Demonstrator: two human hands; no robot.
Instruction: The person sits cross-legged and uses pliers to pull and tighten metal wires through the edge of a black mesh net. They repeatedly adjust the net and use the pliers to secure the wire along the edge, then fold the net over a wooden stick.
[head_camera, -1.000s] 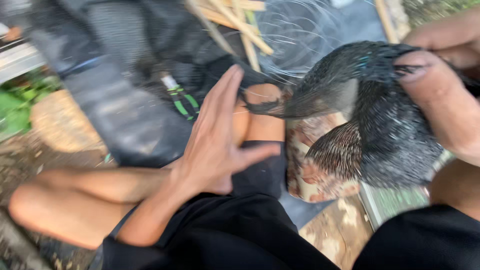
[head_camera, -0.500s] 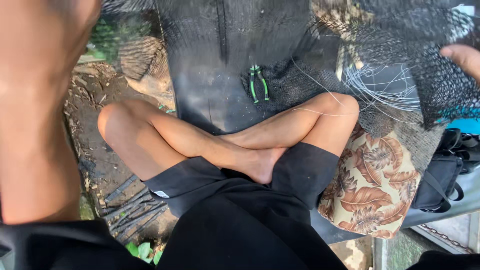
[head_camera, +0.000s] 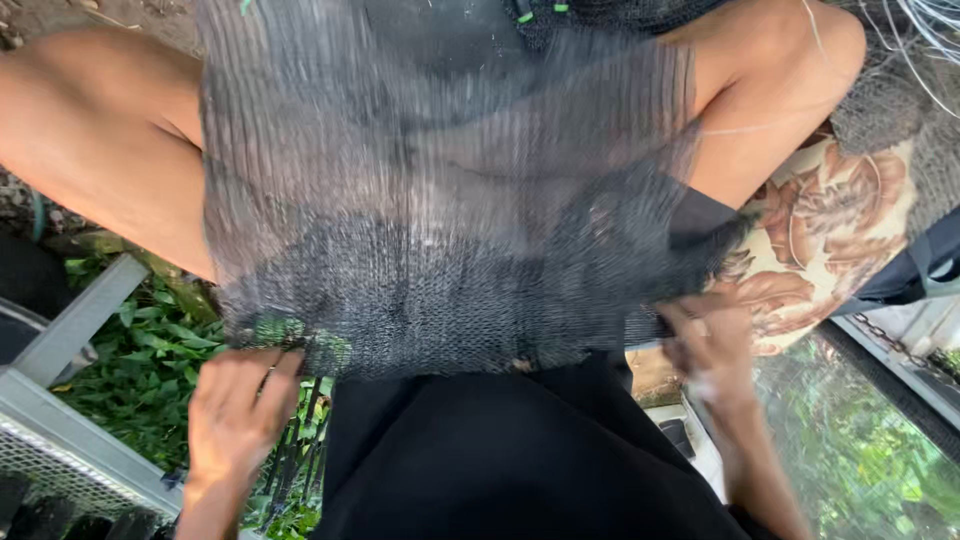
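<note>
Low down, left hand (head_camera: 238, 408), right hand (head_camera: 712, 345) — both pinching black mesh (head_camera: 440, 260)

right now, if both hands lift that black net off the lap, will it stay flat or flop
Probably flop: the black net drapes over the legs and follows their shape. It looks light for its size, since skin shows through the mesh. The left hand and right hand grip its near edge, so the middle would likely sag.
</note>
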